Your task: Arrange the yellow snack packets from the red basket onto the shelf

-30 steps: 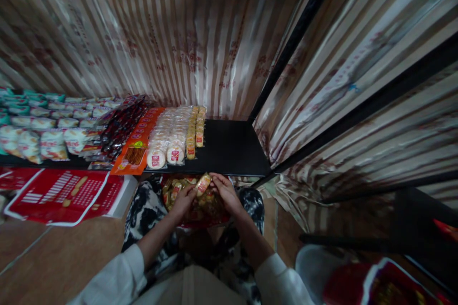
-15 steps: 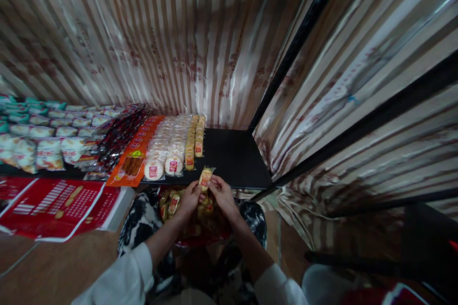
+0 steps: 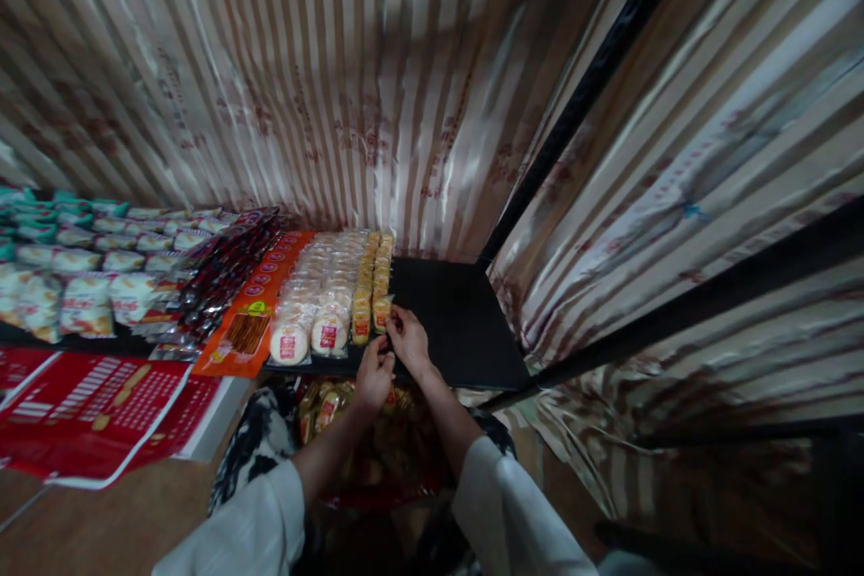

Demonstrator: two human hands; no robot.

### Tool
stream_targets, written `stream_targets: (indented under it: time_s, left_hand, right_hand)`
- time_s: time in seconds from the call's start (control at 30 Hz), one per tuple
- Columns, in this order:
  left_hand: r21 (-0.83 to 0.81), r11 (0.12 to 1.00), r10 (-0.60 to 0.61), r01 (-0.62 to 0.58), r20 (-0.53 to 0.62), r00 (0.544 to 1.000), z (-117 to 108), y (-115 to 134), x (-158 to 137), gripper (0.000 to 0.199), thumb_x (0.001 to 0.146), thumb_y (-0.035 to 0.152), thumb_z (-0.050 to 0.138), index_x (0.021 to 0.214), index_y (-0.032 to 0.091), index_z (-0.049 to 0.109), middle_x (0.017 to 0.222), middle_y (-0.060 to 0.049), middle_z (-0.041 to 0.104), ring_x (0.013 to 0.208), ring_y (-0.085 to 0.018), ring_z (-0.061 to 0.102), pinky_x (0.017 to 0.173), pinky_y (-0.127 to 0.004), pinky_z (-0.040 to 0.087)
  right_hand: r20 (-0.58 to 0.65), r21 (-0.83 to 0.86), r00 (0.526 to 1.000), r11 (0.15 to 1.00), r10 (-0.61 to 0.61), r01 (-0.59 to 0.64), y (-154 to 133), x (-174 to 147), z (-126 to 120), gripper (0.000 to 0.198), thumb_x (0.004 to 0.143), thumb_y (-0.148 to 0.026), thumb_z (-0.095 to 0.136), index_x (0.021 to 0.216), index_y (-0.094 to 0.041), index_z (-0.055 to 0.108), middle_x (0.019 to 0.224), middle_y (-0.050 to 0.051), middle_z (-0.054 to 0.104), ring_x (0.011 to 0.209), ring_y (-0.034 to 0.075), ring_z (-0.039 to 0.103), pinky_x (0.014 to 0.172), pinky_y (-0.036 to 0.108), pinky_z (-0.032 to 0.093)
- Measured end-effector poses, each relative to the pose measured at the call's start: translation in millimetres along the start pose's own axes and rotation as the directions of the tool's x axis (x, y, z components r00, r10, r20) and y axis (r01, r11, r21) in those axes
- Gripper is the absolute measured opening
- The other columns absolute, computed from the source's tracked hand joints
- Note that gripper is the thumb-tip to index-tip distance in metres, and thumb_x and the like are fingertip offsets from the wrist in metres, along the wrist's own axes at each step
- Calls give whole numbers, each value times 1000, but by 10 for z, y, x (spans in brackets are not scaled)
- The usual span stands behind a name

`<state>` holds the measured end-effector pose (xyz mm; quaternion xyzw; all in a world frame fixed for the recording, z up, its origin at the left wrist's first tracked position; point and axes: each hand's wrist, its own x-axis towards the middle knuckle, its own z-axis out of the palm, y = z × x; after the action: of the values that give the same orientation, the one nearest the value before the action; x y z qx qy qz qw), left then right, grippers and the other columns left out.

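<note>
A small yellow snack packet [image 3: 382, 313] with a red label stands at the front of the right-hand yellow row on the black shelf. My right hand [image 3: 409, 340] has its fingertips closed on this packet's right side. Just below and to the left, my left hand [image 3: 373, 375] is closed, its fingertips near the packet's lower edge; whatever they hold is hidden. Another row of yellow packets [image 3: 363, 310] stands directly to the left. In my lap lies an open red bag [image 3: 384, 497] with many more yellow packets [image 3: 328, 408] inside, partly covered by my forearms.
Left along the black shelf [image 3: 465, 324] are round white wrapped crackers [image 3: 330, 335], an orange packet [image 3: 247, 333], dark shiny packets [image 3: 229, 265] and white pouches [image 3: 87, 306]. A red printed bag [image 3: 101, 414] hangs at lower left. Black posts [image 3: 594, 81] and striped sheeting [image 3: 324, 63] enclose the shelf.
Both hands have moved forward from above the lap bag to the shelf front. The yellow packet they held now stands at the front of the right-hand row. The view has shifted slightly.
</note>
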<state>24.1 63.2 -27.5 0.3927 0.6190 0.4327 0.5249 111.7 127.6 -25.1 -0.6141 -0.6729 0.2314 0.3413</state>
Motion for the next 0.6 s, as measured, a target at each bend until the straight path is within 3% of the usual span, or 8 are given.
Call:
stream_targets:
  time_s: [0.23, 0.43, 0.6]
  left_hand:
    - [-34, 999, -15, 14, -11, 1000, 22, 27, 153, 49, 79, 14, 49, 127, 17, 48, 128, -10, 53, 97, -16, 59, 61, -17, 54]
    - [-104, 994, -17, 17, 5, 1000, 22, -34, 191, 59, 81, 15, 47, 139, 14, 36, 135, -11, 51, 105, -18, 59, 65, -18, 54]
    - [-89, 995, -33, 34, 11, 999, 9, -84, 259, 57, 84, 23, 50, 139, 16, 37, 136, -9, 50, 105, -19, 60, 67, -20, 55]
  right_hand:
    - [-18, 24, 999, 999, 26, -26, 53, 86, 151, 39, 83, -25, 47, 120, -18, 56, 103, 9, 62, 86, 18, 60, 80, 30, 49]
    - [-37, 150, 999, 989, 20, -14, 109, 42, 233, 41, 82, -25, 49, 122, -18, 54, 113, 11, 58, 95, 19, 59, 84, 30, 49]
    - [-17, 165, 998, 985, 58, -55, 140, 36, 294, 38, 81, -23, 49, 119, -22, 55, 109, 8, 59, 94, 18, 60, 84, 31, 49]
